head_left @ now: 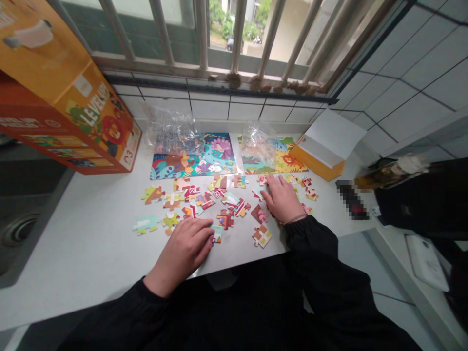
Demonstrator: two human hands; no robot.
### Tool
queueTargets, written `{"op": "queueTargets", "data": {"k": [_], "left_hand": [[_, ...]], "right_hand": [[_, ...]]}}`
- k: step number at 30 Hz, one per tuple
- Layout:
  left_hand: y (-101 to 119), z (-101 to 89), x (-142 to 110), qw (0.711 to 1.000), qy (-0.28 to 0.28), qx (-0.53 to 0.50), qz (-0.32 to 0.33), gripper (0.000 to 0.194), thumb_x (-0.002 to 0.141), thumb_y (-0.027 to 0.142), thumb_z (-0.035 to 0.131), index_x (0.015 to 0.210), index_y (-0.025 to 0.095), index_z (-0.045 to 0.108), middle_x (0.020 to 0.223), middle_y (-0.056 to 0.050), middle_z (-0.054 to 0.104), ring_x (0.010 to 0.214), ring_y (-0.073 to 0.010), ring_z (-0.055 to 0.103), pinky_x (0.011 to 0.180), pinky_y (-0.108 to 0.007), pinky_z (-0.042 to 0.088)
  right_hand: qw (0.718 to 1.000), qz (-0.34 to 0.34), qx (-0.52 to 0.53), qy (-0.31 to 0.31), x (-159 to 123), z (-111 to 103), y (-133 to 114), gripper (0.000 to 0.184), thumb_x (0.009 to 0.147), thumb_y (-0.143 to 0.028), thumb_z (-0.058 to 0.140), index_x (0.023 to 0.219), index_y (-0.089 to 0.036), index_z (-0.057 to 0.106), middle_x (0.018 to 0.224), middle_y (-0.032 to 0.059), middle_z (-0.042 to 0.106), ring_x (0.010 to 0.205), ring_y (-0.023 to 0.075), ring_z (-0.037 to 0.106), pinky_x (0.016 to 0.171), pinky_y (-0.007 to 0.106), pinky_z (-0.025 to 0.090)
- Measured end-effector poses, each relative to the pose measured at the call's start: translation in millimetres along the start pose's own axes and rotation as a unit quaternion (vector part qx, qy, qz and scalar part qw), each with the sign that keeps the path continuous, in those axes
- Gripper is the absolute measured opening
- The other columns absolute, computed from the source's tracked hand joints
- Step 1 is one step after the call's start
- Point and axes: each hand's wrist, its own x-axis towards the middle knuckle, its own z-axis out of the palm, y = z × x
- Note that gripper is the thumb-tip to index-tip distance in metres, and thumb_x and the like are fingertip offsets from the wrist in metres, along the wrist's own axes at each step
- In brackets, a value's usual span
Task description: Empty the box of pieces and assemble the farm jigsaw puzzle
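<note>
Loose jigsaw puzzle pieces lie scattered over the white counter in front of me. My left hand rests palm down at the near side, fingers stretched out. Its fingertips meet the edge of a light blue puzzle piece, partly hidden by them. To the right, my right hand lies over other pieces with its fingers apart; what is under the palm is hidden. Close to its thumb is a brown and pink piece. A brown and cream piece sits nearer the counter's front edge.
Behind the pieces lie two picture boards, one blue and one yellow-green, with clear plastic bags on them. An orange puzzle box stands left, beside the sink. An opened small box and a bottle are right.
</note>
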Motion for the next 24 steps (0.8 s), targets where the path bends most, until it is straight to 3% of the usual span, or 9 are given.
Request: {"op": "queueTargets", "data": {"k": [6, 12, 18, 24], "left_hand": [[1, 0.5, -2, 1.000, 0.000, -0.003, -0.003, 0.015, 0.106, 0.024, 0.061, 0.115, 0.023, 0.072, 0.136, -0.010, 0.075, 0.123, -0.0291, 0.068, 0.113, -0.054, 0.052], [4, -1.9, -1, 0.999, 0.025, 0.009, -0.020, 0.016, 0.105, 0.022, 0.061, 0.116, 0.021, 0.073, 0.139, -0.011, 0.074, 0.126, -0.0293, 0.068, 0.114, -0.053, 0.053], [4, 3.3, -3, 0.993, 0.017, 0.073, -0.093, 0.035, 0.107, 0.029, 0.058, 0.139, 0.020, 0.068, 0.165, -0.015, 0.058, 0.151, -0.0348, 0.056, 0.127, -0.060, 0.044], [6, 7.4, -6, 0.984, -0.021, 0.115, -0.134, 0.049, 0.109, 0.041, 0.056, 0.153, 0.020, 0.059, 0.170, -0.015, 0.053, 0.158, -0.0379, 0.049, 0.131, -0.067, 0.036]], "right_hand": [[0.994, -0.097, 0.011, -0.043, 0, 7, -38, 0.068, 0.114, -0.051, 0.040, 0.171, -0.015, 0.042, 0.179, 0.0125, 0.039, 0.167, 0.0409, 0.032, 0.133, 0.066, 0.029], [0.992, -0.124, 0.023, -0.026, 2, 4, -62, 0.068, 0.113, -0.051, 0.046, 0.173, -0.019, 0.039, 0.181, 0.0124, 0.035, 0.169, 0.0390, 0.029, 0.134, 0.067, 0.027], [0.970, -0.234, 0.051, -0.035, 7, 0, -112, 0.068, 0.112, -0.052, 0.050, 0.173, -0.023, 0.040, 0.179, 0.0080, 0.041, 0.171, 0.0336, 0.025, 0.138, 0.063, 0.020], [0.988, -0.151, 0.019, -0.012, 3, 6, -124, 0.065, 0.112, -0.051, 0.051, 0.169, -0.019, 0.046, 0.178, 0.0115, 0.042, 0.163, 0.0365, 0.039, 0.135, 0.068, 0.023]]}}
